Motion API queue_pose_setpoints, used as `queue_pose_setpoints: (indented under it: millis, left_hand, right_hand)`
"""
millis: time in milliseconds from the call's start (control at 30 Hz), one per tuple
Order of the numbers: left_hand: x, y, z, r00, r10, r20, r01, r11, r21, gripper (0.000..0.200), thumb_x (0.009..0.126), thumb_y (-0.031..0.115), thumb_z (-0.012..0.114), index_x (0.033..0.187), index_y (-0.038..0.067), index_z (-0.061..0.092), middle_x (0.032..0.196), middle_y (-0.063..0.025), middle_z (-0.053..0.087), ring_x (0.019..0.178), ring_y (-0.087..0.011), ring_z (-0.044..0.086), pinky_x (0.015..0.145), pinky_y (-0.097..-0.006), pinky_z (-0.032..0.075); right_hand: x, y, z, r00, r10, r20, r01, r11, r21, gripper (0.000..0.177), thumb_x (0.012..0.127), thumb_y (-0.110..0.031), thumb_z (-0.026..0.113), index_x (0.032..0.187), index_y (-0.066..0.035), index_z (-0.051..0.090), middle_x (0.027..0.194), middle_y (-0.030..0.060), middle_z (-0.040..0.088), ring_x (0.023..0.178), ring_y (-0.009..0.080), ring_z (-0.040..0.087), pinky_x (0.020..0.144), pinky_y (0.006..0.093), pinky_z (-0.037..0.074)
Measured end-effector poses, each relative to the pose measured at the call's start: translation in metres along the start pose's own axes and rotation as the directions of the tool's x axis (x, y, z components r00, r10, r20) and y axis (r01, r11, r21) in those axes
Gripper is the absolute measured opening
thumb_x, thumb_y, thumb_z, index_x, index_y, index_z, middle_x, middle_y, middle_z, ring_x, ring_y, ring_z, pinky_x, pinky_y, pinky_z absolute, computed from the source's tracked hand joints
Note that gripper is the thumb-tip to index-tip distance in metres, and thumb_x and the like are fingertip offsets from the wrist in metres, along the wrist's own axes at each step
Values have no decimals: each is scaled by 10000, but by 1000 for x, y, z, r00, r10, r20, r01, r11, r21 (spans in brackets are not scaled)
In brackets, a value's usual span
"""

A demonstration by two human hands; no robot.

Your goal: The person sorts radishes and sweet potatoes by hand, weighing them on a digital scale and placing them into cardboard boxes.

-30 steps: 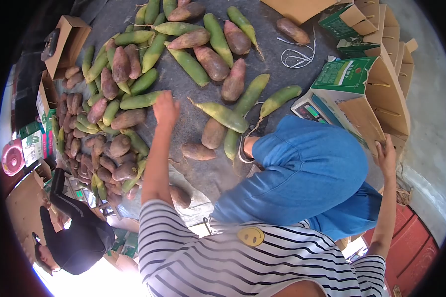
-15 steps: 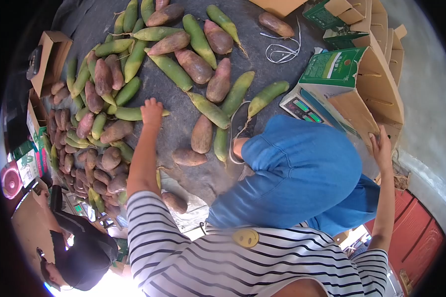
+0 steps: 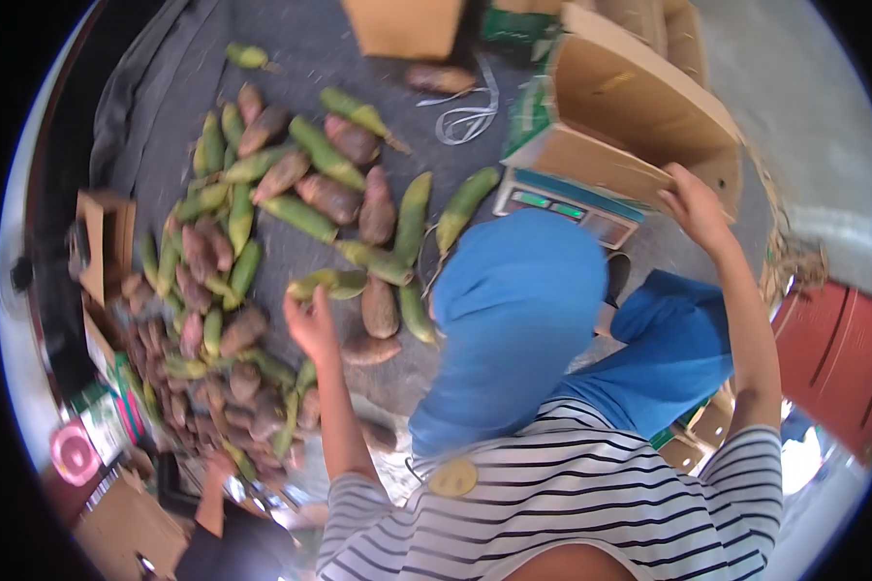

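Note:
My left hand [image 3: 312,327] is closed around the near end of a green radish [image 3: 334,283], lifted over the dark ground cloth. Close by are another green radish [image 3: 376,261] and a brownish-pink root [image 3: 379,310]. My right hand [image 3: 693,205] grips the edge of an open cardboard box [image 3: 639,107], thumb and fingers on either side of the board. The box is tilted, its opening towards me, and rests on a digital scale [image 3: 576,205] with lit green displays.
Green radishes and brownish-pink roots lie in a large heap [image 3: 223,358] to the left. White string [image 3: 467,124] and another cardboard box [image 3: 404,24] are at the top. A co-worker's arm [image 3: 213,494] reaches into the heap's lower end. My blue-clad knee [image 3: 523,281] is between my hands.
My left hand has come away from the heap towards the right, bringing a green radish. The box's opening has turned more towards me under my right hand. The camera view has shifted.

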State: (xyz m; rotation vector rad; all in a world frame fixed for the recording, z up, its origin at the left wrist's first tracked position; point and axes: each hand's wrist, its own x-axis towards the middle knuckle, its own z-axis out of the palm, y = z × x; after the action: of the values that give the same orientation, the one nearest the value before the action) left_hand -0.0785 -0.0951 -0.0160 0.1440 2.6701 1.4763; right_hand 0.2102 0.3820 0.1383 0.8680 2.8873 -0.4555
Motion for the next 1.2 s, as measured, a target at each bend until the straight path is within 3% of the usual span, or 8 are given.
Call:
queue_pose_setpoints:
  millis: [233, 367, 567, 667, 800, 933, 1133, 1200]
  left_hand:
    - [-1, 230, 33, 820, 557, -132, -548, 697, -462, 528, 860, 77, 645, 1295, -72, 386, 1270, -177, 498, 1138, -259, 515, 980, -377, 428]
    - [-21, 332, 104, 794, 607, -37, -464, 565, -682, 429, 850, -27, 608, 1243, -59, 439, 1241, -159, 526, 1090, -207, 546, 936, -324, 455]
    - [-50, 403, 200, 347, 844, 410, -806, 492, -329, 373, 879, 158, 642, 1199, 5, 530, 1066, -105, 611, 986, -154, 582, 815, -287, 481]
    - [-61, 421, 198, 278, 828, 486, -821, 468, -326, 413, 855, 234, 656, 1168, -11, 542, 1029, -146, 594, 919, -226, 596, 779, -318, 482]
    - [-42, 388, 170, 482, 695, 533, -567, 711, -415, 393, 914, 278, 585, 1159, -28, 556, 1020, -126, 638, 899, -159, 599, 810, -283, 468]
    - [26, 239, 152, 666, 542, 513, -538, 825, -174, 270, 924, 220, 583, 1074, -4, 583, 856, -14, 613, 742, -72, 558, 648, -209, 435]
    - [26, 3, 109, 845, -90, 527, -129, 923, 363, 442, 772, 353, 704, 970, -29, 601, 871, -156, 659, 824, -245, 647, 761, -347, 489]
    - [1, -45, 104, 930, -10, 368, -184, 854, 486, 502, 748, 399, 722, 973, -34, 602, 856, -149, 647, 760, -257, 649, 677, -386, 526]
  right_hand:
    - [-7, 19, 11, 998, -42, -36, 42, 999, 1, 220, 822, -136, 610, 963, -46, 466, 945, 161, 592, 930, 361, 573, 761, 455, 469]
    - [-11, 24, 17, 993, -98, -71, 97, 995, -25, 220, 813, -141, 620, 939, -33, 476, 926, 166, 603, 909, 354, 592, 750, 454, 480]
    - [-16, 31, 20, 985, -148, -87, 148, 989, -10, 222, 807, -146, 627, 944, -33, 493, 889, 165, 615, 879, 351, 608, 748, 452, 483]
    - [-14, 36, 25, 976, -189, -111, 191, 982, -1, 225, 811, -144, 624, 943, -36, 479, 872, 159, 602, 865, 351, 602, 731, 449, 482]
    - [-10, 37, 26, 991, -129, -42, 128, 992, -19, 224, 812, -148, 623, 945, -39, 479, 882, 162, 606, 877, 351, 602, 734, 446, 487]
    - [-7, 43, 26, 980, -194, -45, 193, 981, -19, 223, 851, -159, 599, 958, -14, 467, 945, 170, 618, 933, 350, 601, 761, 449, 489]
    - [-9, 39, 24, 973, -210, -97, 209, 978, -28, 215, 862, -159, 589, 936, -17, 446, 914, 164, 610, 931, 347, 591, 763, 455, 480]
    - [-10, 34, 18, 983, -176, -51, 175, 984, -17, 213, 863, -158, 588, 933, -17, 444, 914, 167, 608, 922, 349, 590, 756, 457, 476]
